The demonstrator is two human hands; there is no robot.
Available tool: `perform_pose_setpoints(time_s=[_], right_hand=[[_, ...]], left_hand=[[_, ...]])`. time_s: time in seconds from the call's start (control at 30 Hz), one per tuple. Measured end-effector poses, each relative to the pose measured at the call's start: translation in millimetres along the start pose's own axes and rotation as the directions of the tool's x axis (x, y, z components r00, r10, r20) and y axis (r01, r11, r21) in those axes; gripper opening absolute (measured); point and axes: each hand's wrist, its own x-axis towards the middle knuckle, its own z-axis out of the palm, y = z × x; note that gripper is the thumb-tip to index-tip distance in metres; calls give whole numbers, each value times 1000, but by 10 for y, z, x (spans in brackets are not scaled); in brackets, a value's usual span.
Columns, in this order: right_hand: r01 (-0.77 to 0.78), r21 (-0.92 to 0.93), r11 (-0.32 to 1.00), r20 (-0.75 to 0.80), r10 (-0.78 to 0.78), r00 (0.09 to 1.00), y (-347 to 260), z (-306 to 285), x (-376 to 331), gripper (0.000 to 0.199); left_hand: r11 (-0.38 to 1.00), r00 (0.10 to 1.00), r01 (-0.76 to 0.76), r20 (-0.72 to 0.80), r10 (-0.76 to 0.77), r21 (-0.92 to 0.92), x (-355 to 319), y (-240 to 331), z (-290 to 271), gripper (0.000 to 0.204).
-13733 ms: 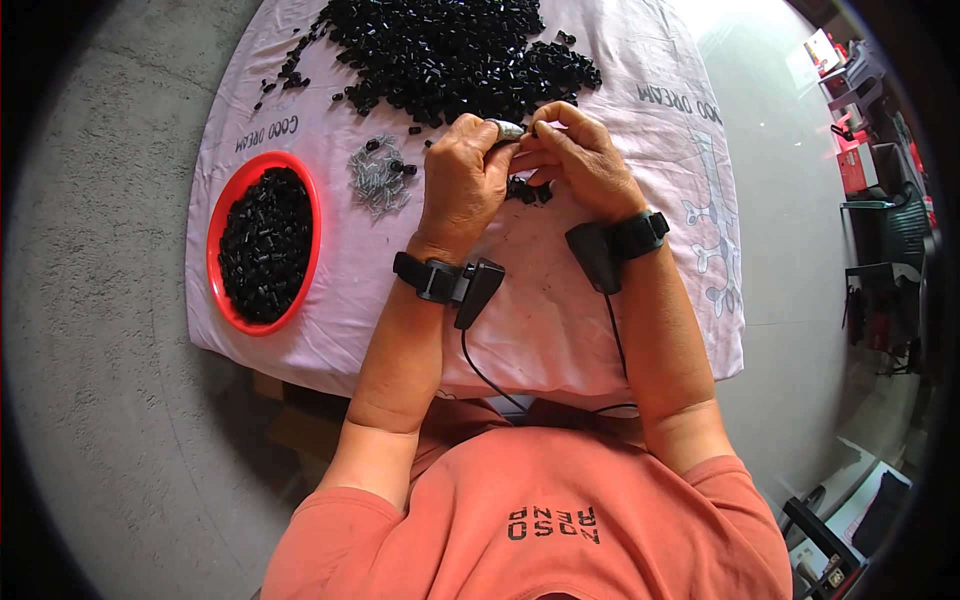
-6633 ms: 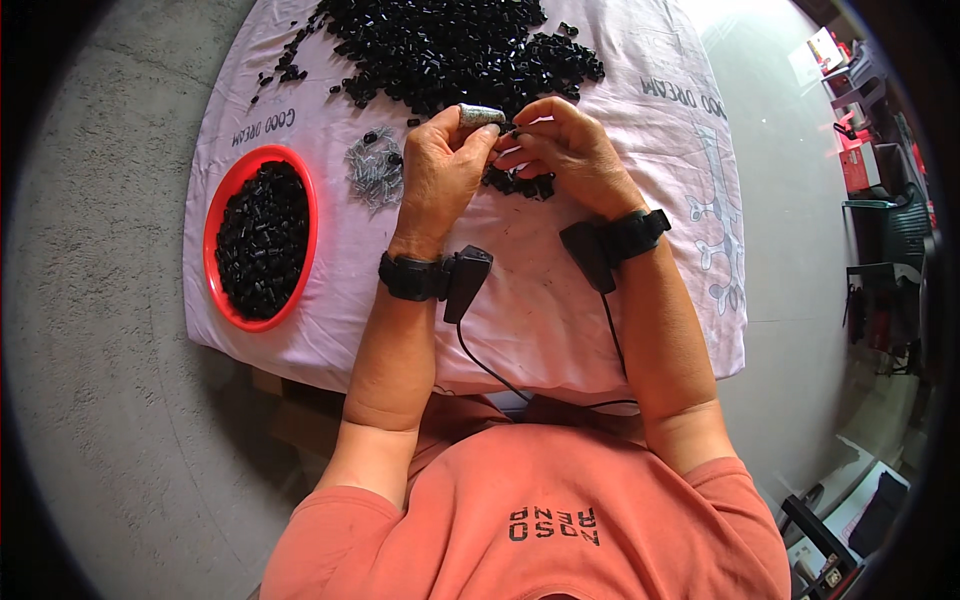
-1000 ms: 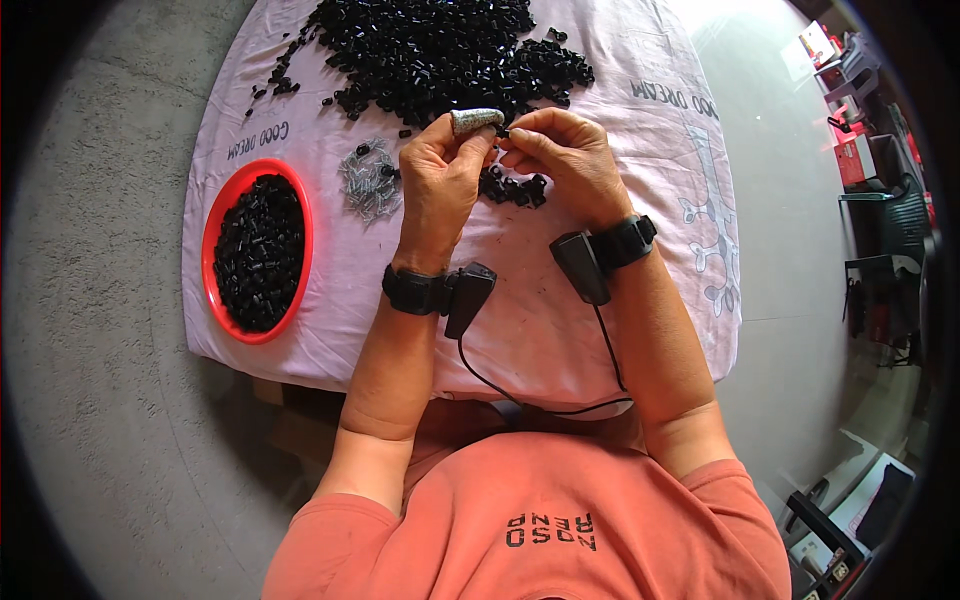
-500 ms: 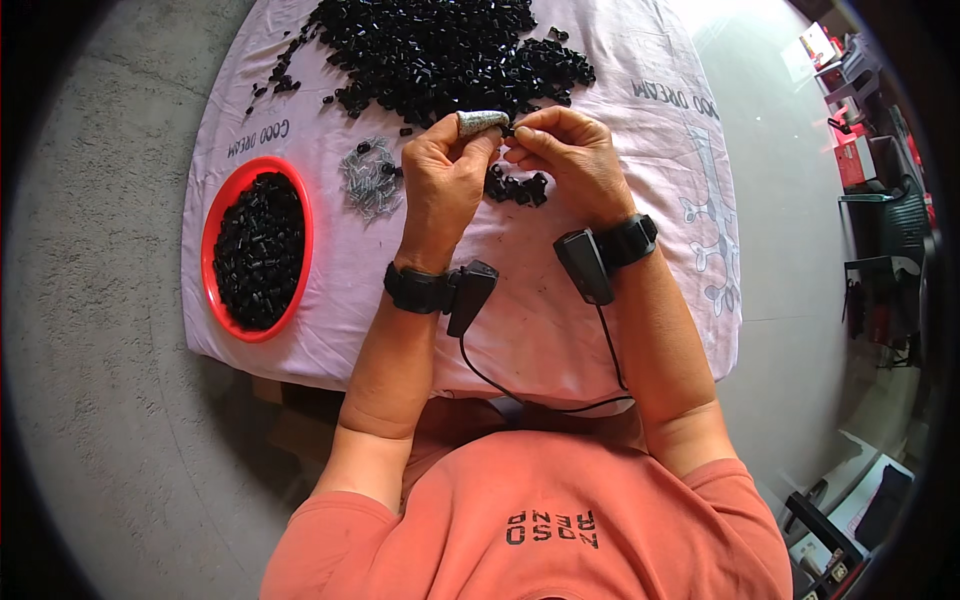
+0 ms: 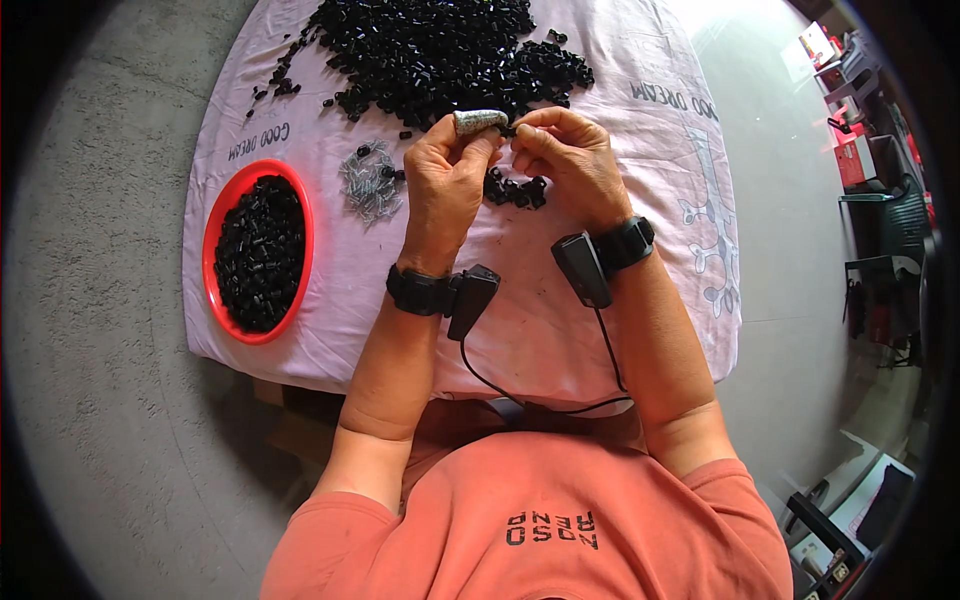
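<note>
Near the top centre, the left hand [image 5: 445, 185] pinches a small grey cylindrical piece [image 5: 480, 121] (silvery, held sideways). The right hand [image 5: 565, 165] closes its fingertips against that piece's end, perhaps gripping a tiny black part. The red bowl [image 5: 222, 210] sits at left.

The small cylinder [image 5: 481, 121] at upper centre looked like dull grey metal. The pile of small parts [image 5: 430, 50] seemed glossy black plastic, the bowl [image 5: 212, 228] smooth red plastic, the table cover [image 5: 560, 330] soft matt cloth, the floor [image 5: 90, 300] rough concrete.
</note>
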Motion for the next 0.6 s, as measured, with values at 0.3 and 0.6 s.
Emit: perform_pose_setpoints(time_s=[0.3, 0.6], right_hand=[[12, 24, 1000, 10, -12, 1000, -28, 37, -4, 14], [43, 29, 999, 53, -45, 998, 9, -16, 19, 16]], left_hand=[[1000, 1000, -2, 16, 2, -13, 12, 3, -29, 11], [999, 1000, 8, 20, -7, -43, 21, 30, -52, 13]])
